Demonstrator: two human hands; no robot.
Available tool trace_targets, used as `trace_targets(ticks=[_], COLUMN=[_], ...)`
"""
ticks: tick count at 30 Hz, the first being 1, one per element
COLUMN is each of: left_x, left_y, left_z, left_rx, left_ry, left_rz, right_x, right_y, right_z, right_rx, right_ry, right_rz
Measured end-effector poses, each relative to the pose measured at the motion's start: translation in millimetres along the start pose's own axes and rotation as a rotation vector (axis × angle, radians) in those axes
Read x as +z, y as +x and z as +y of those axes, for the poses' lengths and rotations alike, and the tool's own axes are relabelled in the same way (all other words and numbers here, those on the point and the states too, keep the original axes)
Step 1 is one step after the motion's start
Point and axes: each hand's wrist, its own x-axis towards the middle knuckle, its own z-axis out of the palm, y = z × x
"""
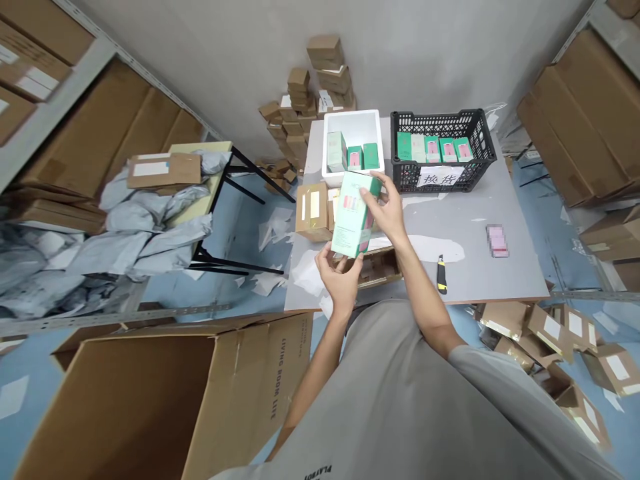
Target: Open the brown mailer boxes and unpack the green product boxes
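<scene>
Step in hand, by judgement: one green box (353, 217) lifted clear and held in both hands over the near left part of the counter (475, 267), tilted, top end toward the far edge.

Left hand (340, 277) at the lower end, fingers (325, 257) curled round the corner, pinching it. Right hand (390, 210) at the upper end, fingers pressed against the box's side and top.

Next move, as judged: calls for a firm pinch from one hand during any release by the other, plus an upright gap for the box.

White foam bin (350, 115) at the far edge, left of centre: three similar boxes standing, spare room behind.

Black crate (480, 143) at the far right corner: five boxes in a row, paper label on the near wall.

Open brown carton (383, 267) under the hands, contents unclear.
</scene>
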Motion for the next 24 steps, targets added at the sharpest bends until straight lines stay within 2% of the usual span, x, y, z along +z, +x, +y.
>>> trace_targets(ticks=[2, 4, 7, 10, 14, 17, 21, 24], left_x=[1.1, 0.4, -2.5, -4.2, -1.8, 3.3, 12.5, 17.3], left_y=[-4.8, -7.1, -5.3, -2.3, -1.8, -1.9, -0.3, -1.9], left_z=[-0.5, -0.1, 2.7, 6.5, 7.3, 6.0, 9.0, 12.0], left_rx=[-0.04, -0.168, -0.365, -0.433, -0.448, -0.428, -0.26, -0.142], left_ry=[-0.063, -0.191, -0.355, -0.387, -0.347, -0.32, -0.188, -0.098], left_rz=[-0.037, -0.101, -0.194, -0.253, -0.273, -0.185, -0.039, 0.019], right_x=[-7.6, -17.6, -30.6, -35.5, -34.4, -34.5, -31.1, -24.1], right_y=[2.1, 4.7, 7.1, 6.4, 5.5, 6.4, 5.6, 3.3], right_z=[5.8, 12.3, 18.2, 16.3, 8.3, 6.0, 7.5, 7.7], right_rx=[0.023, 0.036, 0.037, 0.065, 0.095, 0.1, 0.083, 0.086], right_ry=[0.056, 0.108, 0.151, 0.167, 0.168, 0.145, 0.097, 0.068], right_rz=[0.068, 0.111, 0.098, 0.047, -0.03, -0.053, -0.009, 0.018])
